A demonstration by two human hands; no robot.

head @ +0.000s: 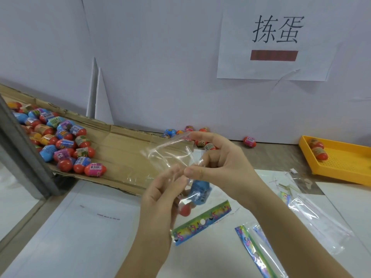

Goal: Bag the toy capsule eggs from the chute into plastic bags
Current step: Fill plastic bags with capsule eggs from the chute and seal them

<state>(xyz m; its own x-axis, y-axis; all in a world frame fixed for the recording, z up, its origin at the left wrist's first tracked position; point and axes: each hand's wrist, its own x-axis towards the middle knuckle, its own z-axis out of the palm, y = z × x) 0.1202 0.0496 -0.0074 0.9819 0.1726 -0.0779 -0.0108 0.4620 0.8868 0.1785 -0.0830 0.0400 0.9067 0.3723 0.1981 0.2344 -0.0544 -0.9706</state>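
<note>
My left hand (160, 195) and my right hand (218, 159) both pinch a clear plastic bag (166, 157) held above the table, its open mouth towards the chute. A blue capsule egg (199, 190) with a red end sits inside the bag, below my fingers. The bag's colourful printed header strip (200, 222) hangs at the bottom. Many red, blue and purple capsule eggs (60, 141) lie piled on the brown cardboard chute (124, 145) to the left.
Several loose eggs (249, 141) lie along the white back wall. A yellow tray (341, 159) at the right holds two eggs. Spare clear bags with printed headers (259, 251) lie on the white table at lower right. A grey metal post (22, 149) stands at the left.
</note>
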